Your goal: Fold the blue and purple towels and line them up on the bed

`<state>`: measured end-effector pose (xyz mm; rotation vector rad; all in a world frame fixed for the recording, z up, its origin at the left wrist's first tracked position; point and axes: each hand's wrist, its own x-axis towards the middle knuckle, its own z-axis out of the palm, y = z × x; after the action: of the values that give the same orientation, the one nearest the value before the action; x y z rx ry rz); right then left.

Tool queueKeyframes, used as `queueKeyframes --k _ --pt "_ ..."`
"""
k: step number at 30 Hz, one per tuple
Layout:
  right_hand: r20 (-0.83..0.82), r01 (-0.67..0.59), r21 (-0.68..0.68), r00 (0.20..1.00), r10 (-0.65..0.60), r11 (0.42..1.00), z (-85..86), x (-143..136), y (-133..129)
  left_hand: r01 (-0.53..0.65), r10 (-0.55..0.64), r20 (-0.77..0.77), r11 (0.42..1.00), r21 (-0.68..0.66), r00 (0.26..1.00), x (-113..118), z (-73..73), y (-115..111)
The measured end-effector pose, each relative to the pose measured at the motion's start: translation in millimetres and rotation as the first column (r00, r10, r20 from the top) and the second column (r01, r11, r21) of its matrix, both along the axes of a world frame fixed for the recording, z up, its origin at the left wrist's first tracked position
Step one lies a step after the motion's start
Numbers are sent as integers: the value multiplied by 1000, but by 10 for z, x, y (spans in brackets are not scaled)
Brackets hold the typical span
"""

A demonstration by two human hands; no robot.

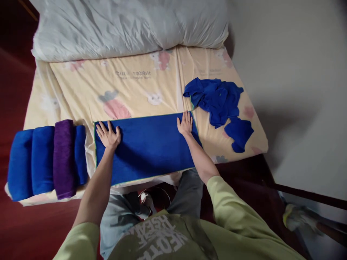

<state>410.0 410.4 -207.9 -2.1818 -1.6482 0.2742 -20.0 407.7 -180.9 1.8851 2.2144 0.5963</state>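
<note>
A blue towel [151,144] with a thin green edge lies spread flat on the bed, its long side across my front. My left hand [108,136] rests palm down near its far left corner, fingers spread. Near the far right corner, my right hand [185,124] lies flat on the cloth with its fingers stretched out. Neither hand grips anything. Right of the towel is a crumpled heap of blue cloth [217,99], with a smaller blue piece [239,133] at its near side.
Rolled or folded blue towels [20,164] and a purple one [64,159] stand in a row at the bed's left. A grey-white quilt [130,27] lies across the far side of the patterned bed sheet [141,97]. A pale wall [292,79] is at right.
</note>
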Motion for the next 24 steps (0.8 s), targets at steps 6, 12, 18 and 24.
queueKeyframes --k 6,12,18,24 --pt "37 -6 -38 999 7 999 -16 74 63 0 1 2 997 -76 1000 23 28 24" --pt "178 7 -243 983 38 970 193 114 -195 10 -8 15 993 -122 1000 -138 160 -195" --pt "242 -14 -183 969 59 983 118 251 -468 32 -30 22 998 -59 999 -326 62 -370" --pt "275 -64 -214 954 122 975 356 2 -451 117 -116 21 993 -18 993 -160 134 -408"
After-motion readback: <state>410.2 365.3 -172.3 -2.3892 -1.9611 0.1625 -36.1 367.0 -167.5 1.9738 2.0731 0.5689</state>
